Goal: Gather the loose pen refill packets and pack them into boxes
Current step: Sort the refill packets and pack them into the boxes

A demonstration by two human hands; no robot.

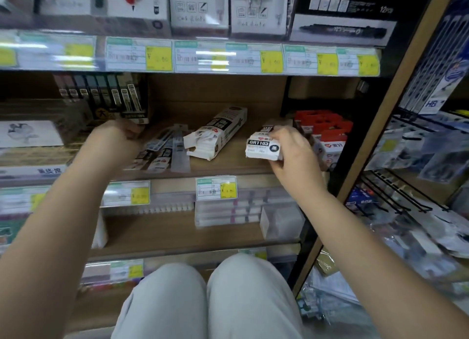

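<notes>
Stationery-shop shelving with yellow price tags along each front edge; action on the middle wooden shelf (pixel 228 165). Right hand (pixel 286 151) grasps a white refill box (pixel 264 148), end label "GR1103", at the shelf's front edge near its right end. Left hand (pixel 115 135), blurred, appears loosely curled with nothing clearly held, just beside the loose refill packets (pixel 162 151) fanned toward the front edge. Between the hands lies an open box (pixel 215 133), flap torn. Red-topped packs (pixel 327 133) occupy the right end.
</notes>
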